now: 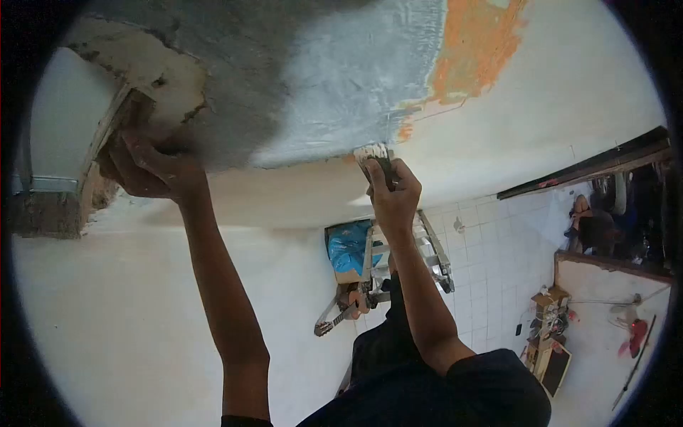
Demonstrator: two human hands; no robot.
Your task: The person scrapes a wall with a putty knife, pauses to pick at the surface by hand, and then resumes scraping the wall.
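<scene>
My right hand is raised and shut on the handle of a paintbrush. Its white-coated bristles touch the lower edge of a grey, wet-looking patch on the surface overhead. My left hand is also raised, its fingers curled over the broken, crumbly edge of that surface, beside a wooden frame strip. An orange patch lies to the right of the grey area, and white surface surrounds both.
A metal ladder stands below me on the white tiled floor. Near it are a cardboard box with blue plastic and a guitar. At the right are a wooden shelf, a red fan and a person by a dark doorway.
</scene>
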